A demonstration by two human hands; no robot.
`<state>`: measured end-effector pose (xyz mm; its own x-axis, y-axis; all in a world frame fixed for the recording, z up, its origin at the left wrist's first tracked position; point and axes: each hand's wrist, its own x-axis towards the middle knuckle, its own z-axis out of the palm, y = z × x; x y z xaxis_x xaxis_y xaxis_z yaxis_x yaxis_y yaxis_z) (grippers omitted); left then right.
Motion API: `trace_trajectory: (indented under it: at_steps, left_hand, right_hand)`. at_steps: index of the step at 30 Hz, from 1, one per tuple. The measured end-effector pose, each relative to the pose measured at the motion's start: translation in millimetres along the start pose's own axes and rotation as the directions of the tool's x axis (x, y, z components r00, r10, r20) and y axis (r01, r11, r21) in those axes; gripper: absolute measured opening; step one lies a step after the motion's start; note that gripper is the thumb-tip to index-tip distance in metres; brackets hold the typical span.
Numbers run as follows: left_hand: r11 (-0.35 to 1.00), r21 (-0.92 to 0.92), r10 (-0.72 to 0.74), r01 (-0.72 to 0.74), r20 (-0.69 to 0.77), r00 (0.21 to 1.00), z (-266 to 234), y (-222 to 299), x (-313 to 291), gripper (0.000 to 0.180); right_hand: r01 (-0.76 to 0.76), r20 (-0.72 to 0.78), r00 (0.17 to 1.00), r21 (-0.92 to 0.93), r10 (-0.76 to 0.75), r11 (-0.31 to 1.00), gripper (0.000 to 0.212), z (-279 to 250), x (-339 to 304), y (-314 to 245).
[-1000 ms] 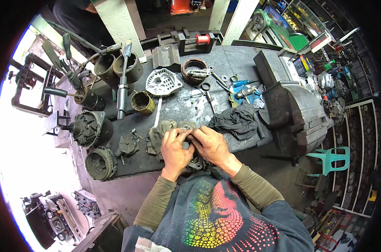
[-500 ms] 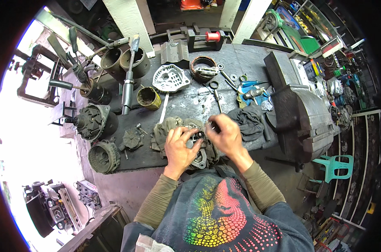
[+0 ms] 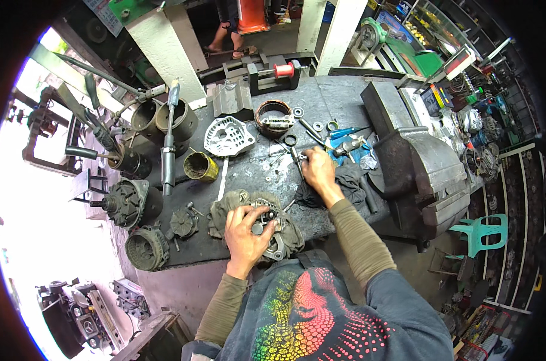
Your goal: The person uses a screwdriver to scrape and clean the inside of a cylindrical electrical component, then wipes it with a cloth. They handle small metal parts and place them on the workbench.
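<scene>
A metal alternator housing (image 3: 275,248) lies on a crumpled grey-green rag (image 3: 228,207) near the bench's front edge. My left hand (image 3: 244,237) grips it, thumb and fingers curved round a small dark-centred fitting on top. Farther right, my right hand (image 3: 318,171) is low over the bench with its fingers bent together; whatever is in them is too small to name. Just left of those fingers lies a ring-ended tool (image 3: 290,140). A dark cloth (image 3: 345,185) is partly under the right wrist.
A heavy bench vise (image 3: 420,159) stands at the right. A pale alternator end cover (image 3: 228,137), a copper-wound stator (image 3: 274,118) and a yellow can (image 3: 200,166) sit farther back. Blue-handled tool (image 3: 345,133) and bearings lie beyond my right hand. Dirty alternator parts (image 3: 146,248) line the left.
My right hand has moved from beside the housing, away and to the right, toward the loose tools. My left hand stays on the housing. The whole view has shifted a little.
</scene>
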<state>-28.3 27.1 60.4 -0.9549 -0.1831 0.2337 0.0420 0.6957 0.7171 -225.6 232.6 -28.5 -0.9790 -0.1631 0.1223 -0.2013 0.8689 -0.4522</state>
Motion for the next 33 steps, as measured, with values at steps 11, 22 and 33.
trace_trajectory:
  at_steps: [11,22,33]
  left_hand:
    - [0.999,0.031,-0.03,0.028,0.041,0.999,-2.9,1.8,0.5,0.051]
    - [1.0,-0.009,-0.01,0.01,0.04,0.999,-4.5,-2.0,1.2,0.054]
    - [0.996,-0.071,0.048,-0.044,0.053,0.997,-7.2,-13.8,-1.5,0.056]
  right_hand:
    - [-0.05,0.137,0.991,0.372,-0.001,0.927,0.028,-4.4,16.5,22.4]
    - [-0.446,0.362,0.894,0.774,-0.265,-0.449,0.029,-98.8,-78.7,-57.7]
    - [0.485,-0.033,0.855,0.4,-0.517,0.777,0.026,-85.1,-112.3,-103.5]
